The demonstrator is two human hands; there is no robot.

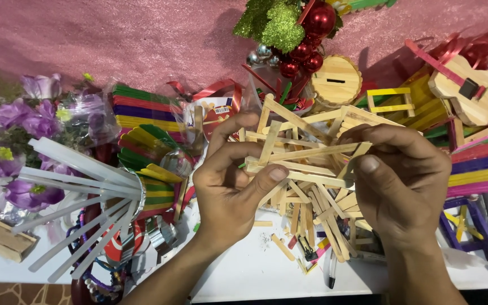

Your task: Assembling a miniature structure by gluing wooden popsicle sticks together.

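Holding: both hands keep a frame of plain wooden craft sticks (306, 148) in the air, above the middle of the white counter (244, 274).
Left hand: the left hand (230, 189) grips the left side of the frame; its thumb presses on a stick from the front and the other fingers (230, 125) curl behind, so they are closed on the wood.
Right hand: the right hand (399, 183) pinches the right end of the frame; thumb and fingers are closed on one long stick that crosses the structure.
Step in hand: I judge that a stick is being set or pressed into place on the frame, perhaps while a joint holds; whether glue is there I cannot tell.
Next move calls for: steady pressure without bending the thin sticks, and keeping the frame square; a twist of either hand could open the joints.
Under the hands: a heap of loose plain sticks (317, 217) lies on the counter, touching each other, near its front edge.
Left side: a bundle of white glue sticks (80, 197) and purple artificial flowers (12, 141).
Far edge: coloured craft sticks (139, 107), red baubles (312, 34), a small wooden guitar (473, 90).
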